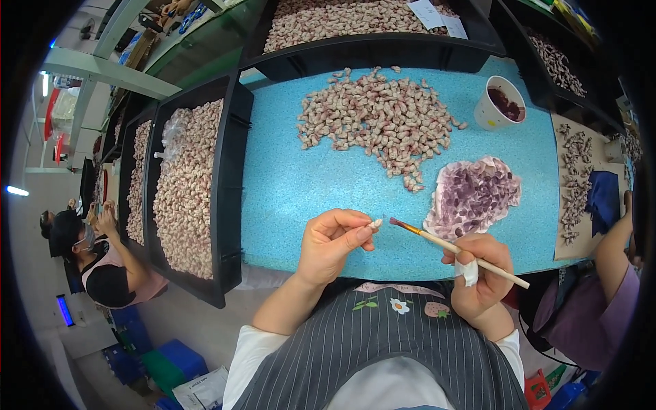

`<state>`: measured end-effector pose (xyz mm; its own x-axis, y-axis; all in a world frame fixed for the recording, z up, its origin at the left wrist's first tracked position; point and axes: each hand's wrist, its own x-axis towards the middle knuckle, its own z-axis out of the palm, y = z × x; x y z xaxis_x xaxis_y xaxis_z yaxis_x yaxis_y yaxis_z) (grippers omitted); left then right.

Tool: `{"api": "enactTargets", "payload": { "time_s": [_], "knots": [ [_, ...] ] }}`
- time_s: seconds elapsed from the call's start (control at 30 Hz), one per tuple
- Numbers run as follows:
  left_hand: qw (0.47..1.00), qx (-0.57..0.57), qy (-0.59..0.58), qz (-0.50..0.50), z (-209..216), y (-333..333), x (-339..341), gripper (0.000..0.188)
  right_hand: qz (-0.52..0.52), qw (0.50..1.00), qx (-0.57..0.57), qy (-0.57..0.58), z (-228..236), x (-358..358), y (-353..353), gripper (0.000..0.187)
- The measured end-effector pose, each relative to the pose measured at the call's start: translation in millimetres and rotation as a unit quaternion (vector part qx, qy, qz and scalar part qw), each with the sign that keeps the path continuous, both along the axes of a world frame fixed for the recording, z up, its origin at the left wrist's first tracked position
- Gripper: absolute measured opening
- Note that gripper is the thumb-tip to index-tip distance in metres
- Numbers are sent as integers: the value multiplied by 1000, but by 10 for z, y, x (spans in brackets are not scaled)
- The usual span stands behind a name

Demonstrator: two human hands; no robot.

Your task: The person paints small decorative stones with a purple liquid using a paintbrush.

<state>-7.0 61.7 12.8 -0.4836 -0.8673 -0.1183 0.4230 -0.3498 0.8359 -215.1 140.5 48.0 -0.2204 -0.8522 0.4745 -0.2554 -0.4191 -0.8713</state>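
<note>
My left hand (329, 247) pinches a small cream-coloured figurine-like piece (374, 224) between thumb and fingertips; its exact kind is too small to tell. In my right hand (486, 268) is a paintbrush (432, 239) with a pale wooden handle, its purple-stained tip pointing left, just short of the piece. White tape wraps a digit of that hand. Beyond both hands, a heap of similar small pieces (383, 113), cream with reddish marks, lies on the blue tabletop (273, 184). A crumpled tissue (473, 198) blotted with purple rests nearer my right hand.
A white paper cup (487, 115) holding dark purple paint stands at the far right. Black crates (236, 143) full of pieces flank the table left and back. Cardboard (557, 191) with rows of pieces lies right, beside another person's arm (613, 249). A masked person (113, 266) works far left.
</note>
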Motion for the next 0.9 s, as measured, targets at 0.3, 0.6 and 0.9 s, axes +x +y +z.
{"api": "enactTargets", "payload": {
  "time_s": [0.3,0.6,0.9],
  "knots": [
    [995,-50,-46,75,35,-168,181,9,1,995,39,-93,-62,53,-53,10],
    [989,14,24,149,-26,-172,172,10,-14,993,48,-109,-73,61,-87,10],
    [966,-110,-10,235,-4,-210,312,11,-37,990,54,-126,-92,73,-22,10]
  ]
}}
